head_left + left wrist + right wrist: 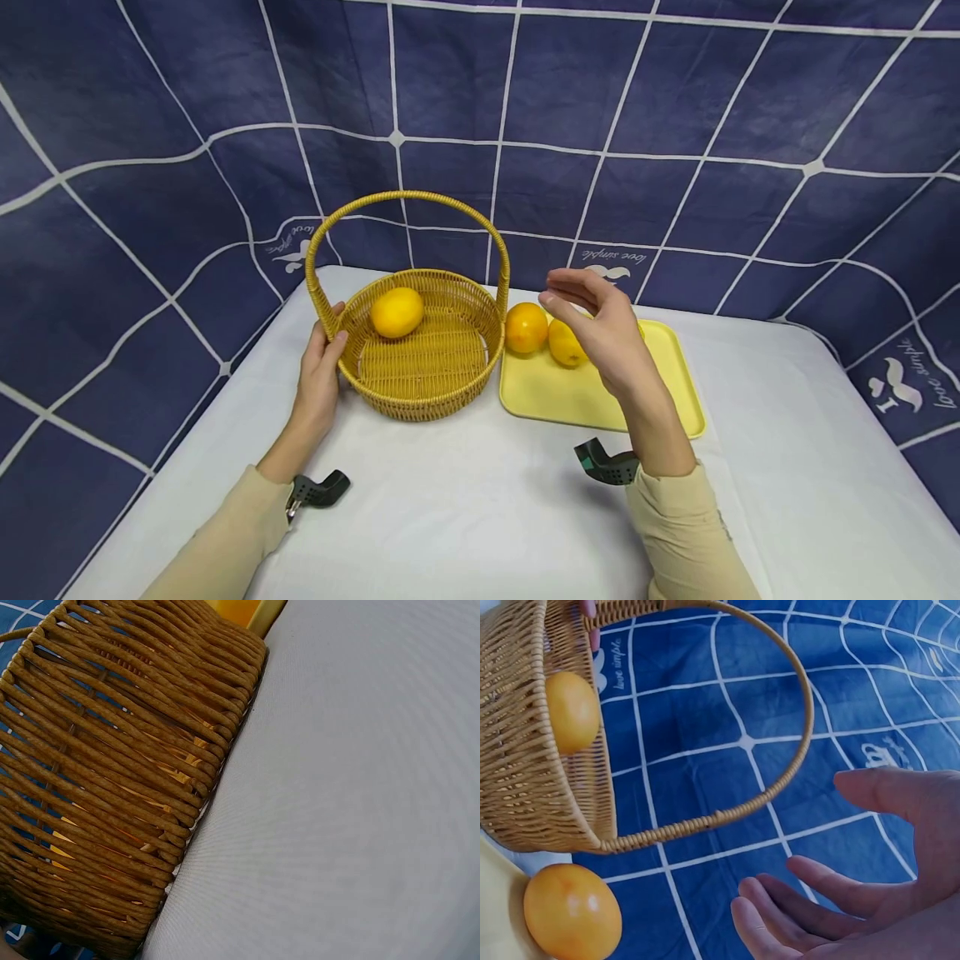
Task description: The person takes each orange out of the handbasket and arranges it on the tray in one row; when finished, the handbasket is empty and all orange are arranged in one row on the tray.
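On the left stands a round woven basket (427,408) with a tall arched handle, one oval yellow-orange fruit (397,312) lying inside it. My left hand (318,379) grips the basket's left rim at the foot of the handle, thumb over the edge. To the right, my right hand (600,329) is raised above a yellow tray (555,400), fingers and thumb spread apart with nothing between them. A round orange (527,327) and a yellow-orange fruit (566,343) sit at the tray's left back; my right hand partly hides the second one.
The tray stands close beside the basket's right side on a white-covered table (450,517). Behind and at the left hangs a dark blue cloth (450,92) with white grid lines. The basket's handle arches high over its opening.
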The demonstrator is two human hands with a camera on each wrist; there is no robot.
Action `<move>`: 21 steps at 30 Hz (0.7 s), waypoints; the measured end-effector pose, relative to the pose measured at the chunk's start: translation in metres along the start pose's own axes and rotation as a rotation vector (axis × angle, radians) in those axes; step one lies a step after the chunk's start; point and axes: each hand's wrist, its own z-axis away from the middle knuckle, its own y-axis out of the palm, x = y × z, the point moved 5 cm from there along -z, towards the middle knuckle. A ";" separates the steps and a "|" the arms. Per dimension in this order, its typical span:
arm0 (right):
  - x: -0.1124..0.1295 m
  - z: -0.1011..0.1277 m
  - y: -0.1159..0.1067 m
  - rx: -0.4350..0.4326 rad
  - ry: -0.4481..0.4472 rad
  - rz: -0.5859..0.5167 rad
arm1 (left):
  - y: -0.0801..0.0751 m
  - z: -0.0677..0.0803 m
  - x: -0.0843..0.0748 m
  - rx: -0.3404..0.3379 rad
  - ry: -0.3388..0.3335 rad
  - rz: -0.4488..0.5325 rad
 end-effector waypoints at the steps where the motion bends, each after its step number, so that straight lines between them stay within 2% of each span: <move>1: 0.000 0.000 0.002 0.008 0.004 -0.001 | -0.001 0.000 0.000 -0.004 0.004 0.000; 10: -0.001 -0.002 0.011 0.048 0.015 -0.007 | -0.001 -0.005 0.004 -0.005 0.037 -0.004; 21: -0.001 0.000 0.022 0.075 0.022 -0.023 | -0.001 -0.004 0.005 0.001 0.028 0.006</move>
